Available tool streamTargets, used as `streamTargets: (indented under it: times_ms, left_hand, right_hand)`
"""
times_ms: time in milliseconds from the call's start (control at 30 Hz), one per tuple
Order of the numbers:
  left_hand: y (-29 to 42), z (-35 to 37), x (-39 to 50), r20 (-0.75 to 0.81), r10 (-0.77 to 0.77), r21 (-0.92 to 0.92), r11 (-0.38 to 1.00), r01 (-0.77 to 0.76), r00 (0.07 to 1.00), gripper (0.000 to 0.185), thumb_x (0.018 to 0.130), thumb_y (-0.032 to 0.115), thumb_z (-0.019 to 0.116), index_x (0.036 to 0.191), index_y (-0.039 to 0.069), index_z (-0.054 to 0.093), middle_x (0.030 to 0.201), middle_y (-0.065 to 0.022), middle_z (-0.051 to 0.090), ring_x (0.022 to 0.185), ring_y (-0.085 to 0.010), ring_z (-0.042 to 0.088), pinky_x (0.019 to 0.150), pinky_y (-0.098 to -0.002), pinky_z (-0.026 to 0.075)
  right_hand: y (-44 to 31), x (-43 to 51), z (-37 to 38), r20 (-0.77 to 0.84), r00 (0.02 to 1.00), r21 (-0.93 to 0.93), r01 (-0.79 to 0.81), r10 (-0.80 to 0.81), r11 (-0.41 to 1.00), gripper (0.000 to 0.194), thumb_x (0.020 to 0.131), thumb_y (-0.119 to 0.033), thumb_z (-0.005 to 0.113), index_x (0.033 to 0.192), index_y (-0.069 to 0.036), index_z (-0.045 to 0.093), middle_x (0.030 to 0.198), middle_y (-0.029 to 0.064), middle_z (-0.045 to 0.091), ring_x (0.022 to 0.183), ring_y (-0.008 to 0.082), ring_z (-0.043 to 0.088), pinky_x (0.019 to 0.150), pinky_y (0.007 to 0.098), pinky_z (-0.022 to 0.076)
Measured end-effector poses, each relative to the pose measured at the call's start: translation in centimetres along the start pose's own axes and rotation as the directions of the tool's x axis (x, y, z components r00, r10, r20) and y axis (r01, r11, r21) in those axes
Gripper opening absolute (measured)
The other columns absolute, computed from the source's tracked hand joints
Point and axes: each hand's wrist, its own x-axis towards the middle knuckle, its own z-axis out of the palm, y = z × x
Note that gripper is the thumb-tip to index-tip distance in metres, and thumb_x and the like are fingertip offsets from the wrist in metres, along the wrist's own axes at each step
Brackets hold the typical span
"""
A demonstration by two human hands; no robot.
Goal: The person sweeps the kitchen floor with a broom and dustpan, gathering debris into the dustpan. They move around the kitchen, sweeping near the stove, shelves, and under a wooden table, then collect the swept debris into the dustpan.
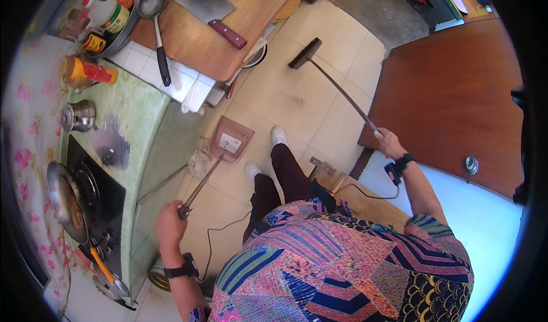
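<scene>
My right hand (pixel 389 143) grips the upper end of a broom's pole. The dark bristle head of the broom (pixel 305 53) is out on the tiled floor (pixel 274 95), beyond my feet. A small patch of dark dirt (pixel 298 101) lies on the tiles nearer to me than the bristles. In my left hand (pixel 172 223) is the top of a long-handled dustpan's stick. The pinkish dustpan (pixel 231 140) is down by the counter, left of my white shoes, and a label is stuck on it. Its pan looks bare apart from that label.
At left, a green counter (pixel 150 121) carries a gas stove (pixel 113 202) with a wok (pixel 70 202). A cleaver (pixel 214 14) lies on a wooden cutting board (pixel 252 9) beside a ladle (pixel 156 31). On the right stand a brown door (pixel 449 104) and a wooden bench (pixel 364 202).
</scene>
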Motion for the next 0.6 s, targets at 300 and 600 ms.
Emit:
streamTargets:
  times_ms: [300, 600]
  left_hand:
    - [-0.1, -0.4, 0.3, 0.018, 0.064, -0.029, 0.998, -0.063, 0.998, 0.023, 0.076, 0.009, 0.067, 0.099, 0.011, 0.066, 0.088, -0.0155, 0.063, 0.082, -0.0365, 0.061, 0.070, -0.0452, 0.048]
    - [0.6, -0.3, -0.3, 0.031, 0.006, 0.002, 1.000, -0.006, 0.999, 0.024, 0.076, 0.008, 0.065, 0.100, 0.012, 0.066, 0.091, -0.0160, 0.064, 0.084, -0.0369, 0.061, 0.071, -0.0461, 0.048]
  right_hand:
    - [0.1, -3.0, 2.4, 0.220, 0.851, -0.532, 0.514, -0.477, 0.673, 0.030, 0.096, -0.028, 0.048, 0.099, 0.000, 0.059, 0.086, 0.0246, 0.064, 0.084, 0.0432, 0.061, 0.076, 0.0481, 0.0491]
    - [0.1, 2.7, -3.2, 0.070, 0.935, -0.719, 0.288, -0.348, 0.632, 0.037, 0.096, -0.035, 0.048, 0.102, -0.002, 0.063, 0.095, 0.0224, 0.067, 0.093, 0.0399, 0.063, 0.083, 0.0481, 0.0483]
